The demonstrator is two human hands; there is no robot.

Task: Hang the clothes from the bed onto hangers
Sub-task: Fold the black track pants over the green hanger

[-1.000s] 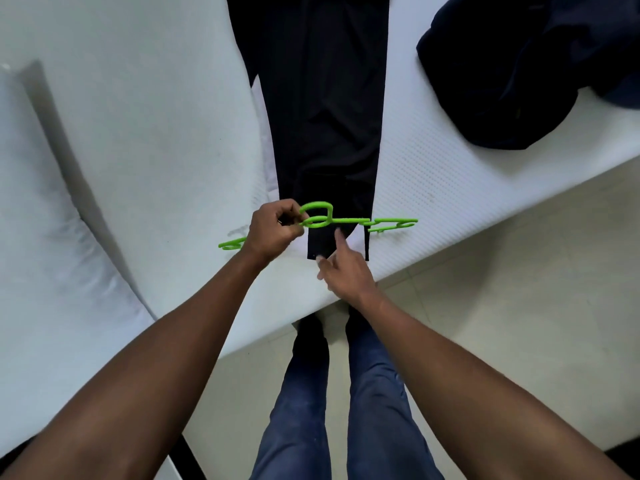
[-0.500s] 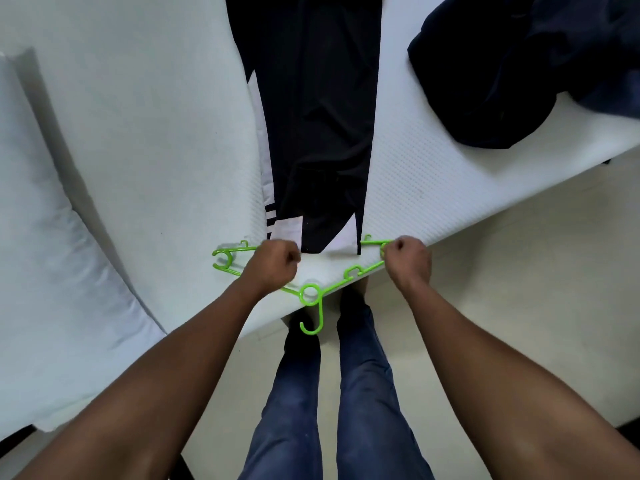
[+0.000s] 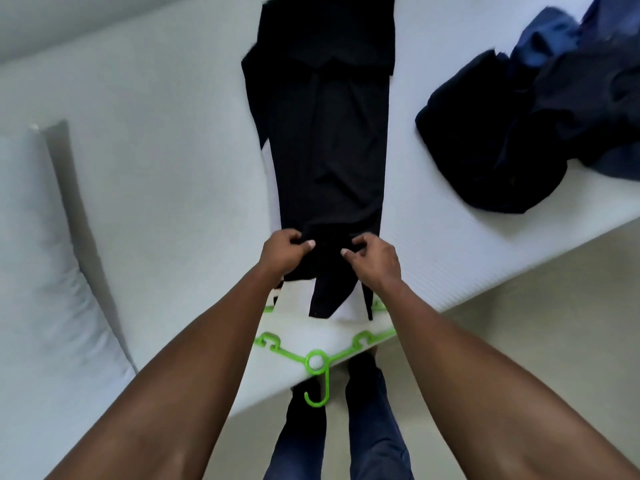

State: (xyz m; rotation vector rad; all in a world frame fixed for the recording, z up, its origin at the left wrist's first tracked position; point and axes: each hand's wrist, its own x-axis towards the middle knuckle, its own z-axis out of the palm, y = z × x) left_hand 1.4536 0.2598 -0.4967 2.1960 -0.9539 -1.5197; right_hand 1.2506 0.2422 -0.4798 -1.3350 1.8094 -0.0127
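While lying flat on the bed (image 3: 156,168), points its long axis straight away: black garment (image 3: 329,150), near end pinched by curled fingers (image 3: 309,243) of left hand (image 3: 282,252) and right hand (image 3: 374,259), equally close. Green hanger (image 3: 289,352): closer in, at bed edge, hook overhanging.

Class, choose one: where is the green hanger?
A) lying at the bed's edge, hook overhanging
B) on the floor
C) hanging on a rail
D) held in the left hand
A: the green hanger lies flat at the edge of the bed, hook past it; the left hand and right hand grip the black garment.
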